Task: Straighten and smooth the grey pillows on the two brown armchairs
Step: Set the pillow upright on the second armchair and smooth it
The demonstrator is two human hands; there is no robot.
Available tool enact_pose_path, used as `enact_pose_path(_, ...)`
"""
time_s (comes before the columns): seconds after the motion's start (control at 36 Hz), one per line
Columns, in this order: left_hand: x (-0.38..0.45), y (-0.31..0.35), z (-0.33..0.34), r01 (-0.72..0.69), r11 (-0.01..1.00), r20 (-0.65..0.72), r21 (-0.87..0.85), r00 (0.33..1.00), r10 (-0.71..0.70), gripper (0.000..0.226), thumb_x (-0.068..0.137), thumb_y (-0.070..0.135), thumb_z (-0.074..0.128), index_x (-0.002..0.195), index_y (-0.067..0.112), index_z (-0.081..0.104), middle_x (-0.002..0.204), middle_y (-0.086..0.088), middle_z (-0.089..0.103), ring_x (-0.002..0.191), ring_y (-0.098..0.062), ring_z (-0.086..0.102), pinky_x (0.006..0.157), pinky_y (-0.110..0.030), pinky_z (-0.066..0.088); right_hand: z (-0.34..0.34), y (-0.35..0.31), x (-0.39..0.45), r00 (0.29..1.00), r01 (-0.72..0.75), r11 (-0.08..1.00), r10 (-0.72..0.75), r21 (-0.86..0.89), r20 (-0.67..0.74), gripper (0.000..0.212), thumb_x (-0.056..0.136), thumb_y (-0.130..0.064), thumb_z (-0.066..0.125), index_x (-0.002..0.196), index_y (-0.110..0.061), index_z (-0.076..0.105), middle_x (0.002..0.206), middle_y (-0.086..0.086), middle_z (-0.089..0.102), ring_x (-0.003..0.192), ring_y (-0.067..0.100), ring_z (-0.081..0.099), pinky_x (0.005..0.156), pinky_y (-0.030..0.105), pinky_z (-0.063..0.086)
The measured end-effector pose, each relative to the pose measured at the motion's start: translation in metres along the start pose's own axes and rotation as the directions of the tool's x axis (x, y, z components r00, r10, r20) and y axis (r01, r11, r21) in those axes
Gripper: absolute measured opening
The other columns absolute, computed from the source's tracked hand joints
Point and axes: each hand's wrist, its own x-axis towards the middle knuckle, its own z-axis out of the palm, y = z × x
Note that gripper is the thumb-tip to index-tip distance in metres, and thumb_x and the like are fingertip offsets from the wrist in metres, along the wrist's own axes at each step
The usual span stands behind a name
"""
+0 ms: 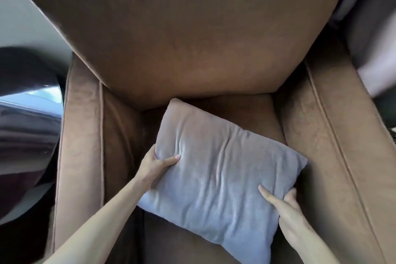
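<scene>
Nearest the camera, two bare forearms are seen reaching in from the lower edge, and a grey pillow (pixel 216 176) is gripped at opposite sides by both hands. The left hand (pixel 155 166) is closed on the pillow's left edge, its thumb laid on the top face and its fingers tucked out of sight beneath. The right hand (pixel 286 204) is clamped on the right edge in the same way, thumb on top, the fingers partly hidden behind the fabric. The pillow is soft and plush, pale grey, rectangular, and marked by several creases running across its face. It is held over the seat of a brown armchair (pixel 171 38), between the two padded arms and just in front of the backrest. Its long axis is set diagonally, from the upper left near the backrest down to the lower right. Whether its underside touches the seat cannot be told. Blurred dark shapes are seen at the left edge, and cannot be made out.
</scene>
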Motion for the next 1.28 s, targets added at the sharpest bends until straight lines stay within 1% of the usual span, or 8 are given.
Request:
enact_pose_path(0.31,-0.021,0.052,-0.041,-0.31,0.938,-0.174,-0.153,0.943,0.283,0.09,0.062,0.022,0.093,0.136,0.029,0.043,0.126,0.003,0.066,0.111,-0.011,0.068,0.088,-0.034,0.057,0.048,-0.147,-0.001,0.902,0.403,0.91,-0.377,-0.099,0.209,0.115,0.052,-0.02,0.1,0.141,-0.046,0.031,0.14,-0.012,0.059,0.13,0.01,0.056,0.114,0.042,0.042)
enact_pose_path(0.47,0.006,0.058,-0.037,-0.252,0.96,-0.16,-0.127,0.96,0.23,0.087,0.065,0.017,0.089,0.131,0.026,0.034,0.12,0.014,0.059,0.111,0.002,0.06,0.078,-0.015,0.05,0.076,-0.197,0.031,0.898,0.393,0.883,-0.308,-0.257,0.314,0.154,0.027,-0.06,0.1,0.153,-0.045,0.015,0.151,-0.013,0.045,0.142,0.015,0.042,0.123,0.045,0.033)
enact_pose_path(0.69,0.024,0.074,-0.045,-0.114,0.985,-0.127,-0.132,0.987,0.097,0.101,0.063,0.003,0.088,0.139,0.021,0.024,0.116,0.012,0.052,0.111,-0.011,0.051,0.078,-0.015,0.042,0.092,-0.214,0.045,0.943,0.309,0.869,-0.226,-0.386,0.244,0.169,0.015,-0.049,0.102,0.155,-0.03,0.011,0.15,-0.004,0.047,0.141,0.022,0.043,0.119,0.052,0.037)
enact_pose_path(0.81,0.007,0.104,-0.054,-0.257,0.964,-0.363,-0.066,0.907,0.216,0.072,0.059,0.001,0.069,0.123,0.015,0.041,0.108,0.002,0.058,0.103,-0.016,0.06,0.076,-0.029,0.051,0.094,-0.226,0.032,0.966,0.258,0.802,-0.216,-0.538,0.142,0.163,0.027,-0.039,0.102,0.157,-0.028,0.003,0.158,0.002,0.037,0.146,0.026,0.036,0.121,0.051,0.034)
enact_pose_path(0.92,-0.007,0.146,-0.064,-0.474,0.839,-0.534,0.266,0.652,0.538,0.057,0.067,0.005,0.065,0.123,0.007,0.055,0.125,-0.012,0.057,0.121,-0.025,0.053,0.099,-0.039,0.049,0.106,-0.249,0.008,0.856,0.372,0.47,-0.507,-0.8,0.099,0.146,0.063,-0.028,0.098,0.161,-0.019,-0.01,0.17,0.006,-0.003,0.155,0.031,0.015,0.125,0.052,0.023)
enact_pose_path(1.03,-0.015,0.195,-0.054,-0.605,0.507,-0.212,0.614,0.492,0.844,0.072,0.076,0.033,0.083,0.139,0.016,0.052,0.142,-0.002,0.05,0.137,-0.016,0.041,0.114,-0.032,0.032,0.148,-0.267,-0.022,0.534,0.576,-0.067,-0.724,-0.815,0.436,0.125,0.064,-0.044,0.095,0.159,-0.013,0.02,0.166,0.006,0.02,0.147,0.034,0.033,0.121,0.057,0.027)
enact_pose_path(1.14,-0.005,0.229,-0.021,-0.577,0.283,0.298,0.766,0.709,0.639,0.108,0.062,0.065,0.081,0.152,0.026,0.036,0.158,0.004,0.035,0.148,-0.015,0.027,0.119,-0.043,0.025,0.203,-0.277,-0.021,0.691,0.578,-0.215,-0.384,-0.787,0.613,0.117,0.065,-0.06,0.088,0.157,-0.017,0.03,0.164,0.0,0.035,0.148,0.025,0.037,0.12,0.048,0.03)
enact_pose_path(1.28,0.022,0.225,0.001,-0.383,0.142,0.277,0.913,0.837,0.471,0.104,0.055,0.065,0.084,0.141,0.025,0.042,0.142,0.005,0.05,0.135,-0.018,0.043,0.105,-0.04,0.033,0.231,-0.263,0.008,0.747,0.406,-0.478,-0.318,-0.779,0.584,0.084,0.066,-0.07,0.08,0.129,-0.022,0.053,0.136,-0.001,0.06,0.132,0.023,0.051,0.105,0.046,0.036)
